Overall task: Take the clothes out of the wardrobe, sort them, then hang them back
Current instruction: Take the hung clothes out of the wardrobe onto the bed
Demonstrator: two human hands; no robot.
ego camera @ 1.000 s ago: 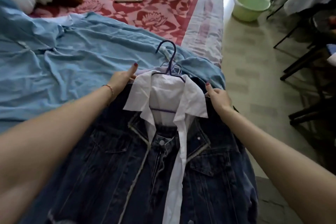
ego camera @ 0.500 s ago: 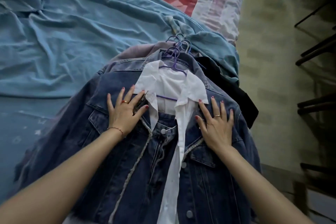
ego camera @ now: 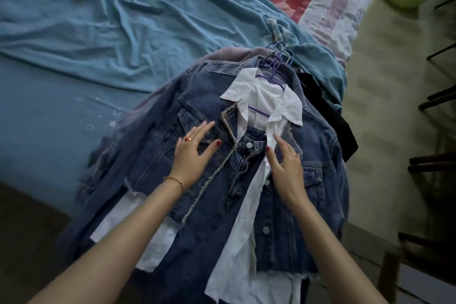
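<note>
On the blue bedsheet [ego camera: 74,39], toward the bed's right edge, lies a stack of hung clothes, topmost a dark denim jacket [ego camera: 158,136] over a white collared shirt [ego camera: 266,96], both on a purple hanger [ego camera: 271,76] whose hook points to about 1 o'clock, bunched with other hanger hooks.

The left hand [ego camera: 195,150] lies flat on the jacket's left chest pocket, fingers straight and slightly spread, thumb out toward the placket at 3 o'clock; it pinches nothing. To do this smoothing well, I judge it should keep pressing flat and sweep outward toward 9 o'clock and down to the hem, so the frayed front edge lies straight and the shirt tail peeking out at 7 o'clock is not dragged askew.

At centre, the jacket hangs open with the shirt placket showing down to 6 o'clock; the two should stay aligned on the hanger.

The right hand [ego camera: 286,163] rests on the jacket's right front panel, fingers straight and close together, tips touching the shirt just under the collar, thumb toward the top button. It looks set to draw that panel inward; a light touch seems best.

At 2 o'clock a black garment [ego camera: 328,116] pokes out beneath the stack; lifting by the hooks together risks tangling.
</note>
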